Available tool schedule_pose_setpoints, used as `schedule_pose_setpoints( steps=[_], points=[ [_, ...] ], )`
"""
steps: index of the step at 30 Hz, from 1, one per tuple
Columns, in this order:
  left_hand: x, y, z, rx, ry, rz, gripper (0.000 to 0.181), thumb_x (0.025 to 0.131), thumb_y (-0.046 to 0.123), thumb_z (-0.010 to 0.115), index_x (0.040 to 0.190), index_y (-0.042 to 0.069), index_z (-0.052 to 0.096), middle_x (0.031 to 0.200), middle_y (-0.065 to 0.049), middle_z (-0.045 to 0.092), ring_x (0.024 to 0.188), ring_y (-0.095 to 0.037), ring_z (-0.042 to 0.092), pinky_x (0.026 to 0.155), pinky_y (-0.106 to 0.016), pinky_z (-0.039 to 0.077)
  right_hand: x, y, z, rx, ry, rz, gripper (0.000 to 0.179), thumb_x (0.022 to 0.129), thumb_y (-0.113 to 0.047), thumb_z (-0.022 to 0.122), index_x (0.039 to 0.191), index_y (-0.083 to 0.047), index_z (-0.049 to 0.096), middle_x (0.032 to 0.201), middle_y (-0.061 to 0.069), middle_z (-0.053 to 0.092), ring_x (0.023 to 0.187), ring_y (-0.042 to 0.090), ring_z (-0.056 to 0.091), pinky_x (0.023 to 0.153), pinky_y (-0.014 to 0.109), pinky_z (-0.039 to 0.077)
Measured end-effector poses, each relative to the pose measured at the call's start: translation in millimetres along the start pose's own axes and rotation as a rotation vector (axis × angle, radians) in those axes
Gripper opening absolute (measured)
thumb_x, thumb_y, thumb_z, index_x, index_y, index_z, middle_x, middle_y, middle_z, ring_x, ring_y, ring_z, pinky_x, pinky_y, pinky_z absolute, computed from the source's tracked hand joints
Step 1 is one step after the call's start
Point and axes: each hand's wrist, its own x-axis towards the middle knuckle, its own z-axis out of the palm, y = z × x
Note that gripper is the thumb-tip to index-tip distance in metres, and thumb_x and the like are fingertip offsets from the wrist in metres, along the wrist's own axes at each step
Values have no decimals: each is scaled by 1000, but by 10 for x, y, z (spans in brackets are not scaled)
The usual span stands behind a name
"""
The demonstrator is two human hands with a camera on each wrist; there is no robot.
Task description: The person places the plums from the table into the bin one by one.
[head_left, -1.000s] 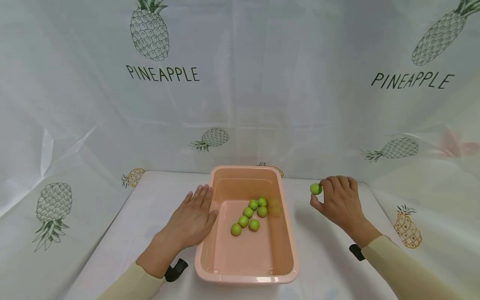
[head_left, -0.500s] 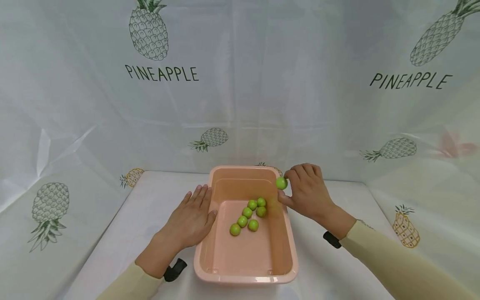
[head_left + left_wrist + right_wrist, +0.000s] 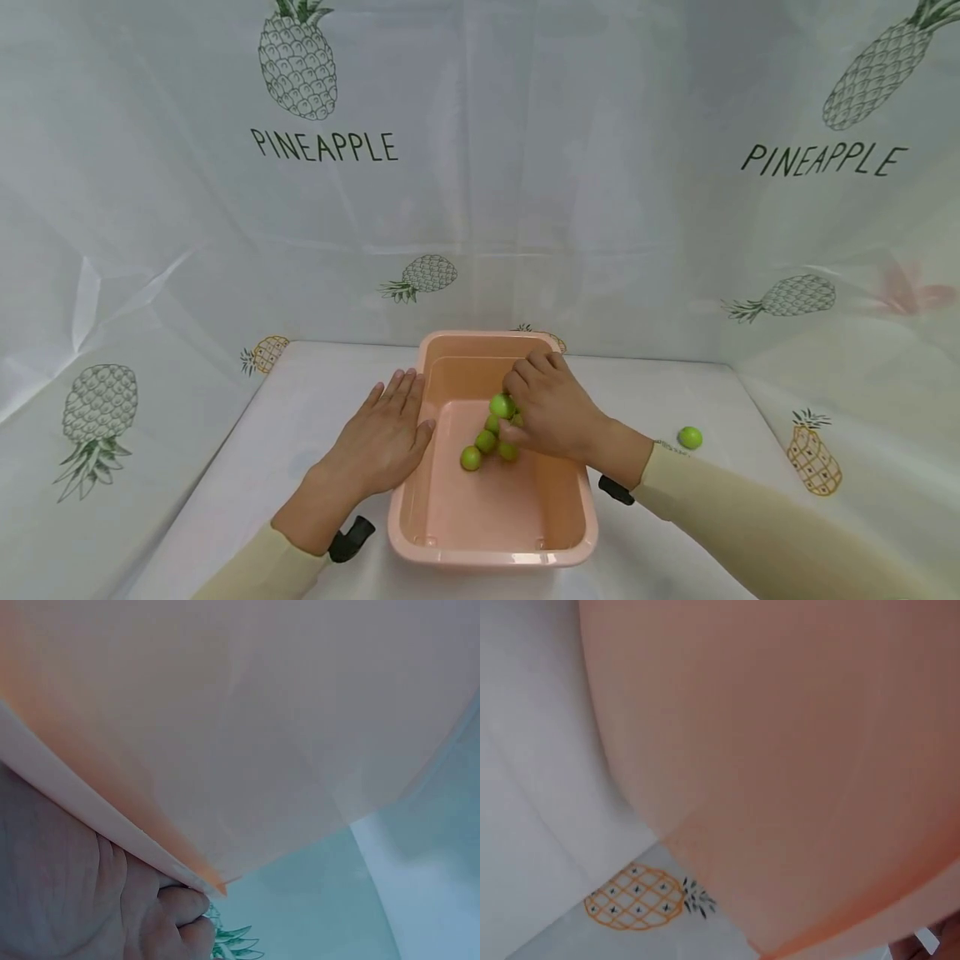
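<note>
A pink plastic basin [image 3: 491,558] stands in the middle of the table. My right hand [image 3: 558,410] is over its inside, pinching a small round green lime [image 3: 501,406] between thumb and fingers. Several more limes [image 3: 471,458] lie on the basin floor below, some hidden by that hand. Flat and straight-fingered, my left hand [image 3: 378,433] rests against the left rim. The left wrist view shows this palm [image 3: 67,877] beside the rim and the basin's outer wall [image 3: 225,735]. In the right wrist view, the basin wall [image 3: 765,750] hides nearly all of the hand.
One lime [image 3: 689,437] lies on the white table [image 3: 645,517] to the right, near the right sleeve [image 3: 720,517]. A pineapple-print curtain [image 3: 585,208] hangs behind the table and along both sides.
My right hand has carried the lime leftward from beyond the right rim to over the basin's inside. The lime on the table now shows behind the forearm. My left hand has stayed put.
</note>
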Motion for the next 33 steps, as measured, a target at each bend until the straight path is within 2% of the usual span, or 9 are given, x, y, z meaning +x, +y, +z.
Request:
schedule_pose_setpoints(
  steps=[7,17,24,28,33],
  points=[
    [-5,2,-8,1,1,1,70,112,37,43,162,-9,29,169,-28,29,160,-43,24,129,-60,24,-57,-157,33,-17,-42,-71,37,86,-49,74,85,-16,58,84,-3,53,87,19,49,84,40,41],
    [-10,11,-12,-11,5,0,69,112,37,42,162,-9,29,170,-28,28,160,-43,24,129,-59,24,-96,-204,64,-50,-75,-71,37,86,-52,71,83,-17,58,81,-4,52,85,18,49,83,40,40],
    [-8,10,-1,-12,4,2,70,112,37,42,162,-9,29,169,-28,28,160,-43,23,129,-60,24,-111,-193,47,-53,-111,-60,36,90,-51,68,86,-16,59,84,-3,54,87,19,50,82,39,39],
    [-9,16,-2,-15,6,3,69,112,37,42,162,-10,29,169,-29,29,160,-43,24,128,-60,25,-117,-187,48,-47,-91,-48,30,89,-46,67,86,-17,60,85,-3,55,88,20,50,81,39,39],
    [-12,18,-6,-19,9,7,69,112,36,43,161,-10,29,169,-29,29,160,-44,24,128,-60,25,-140,-147,23,-19,-17,-10,20,88,-34,69,88,-16,61,88,-1,57,89,21,50,81,39,40]
  ],
)
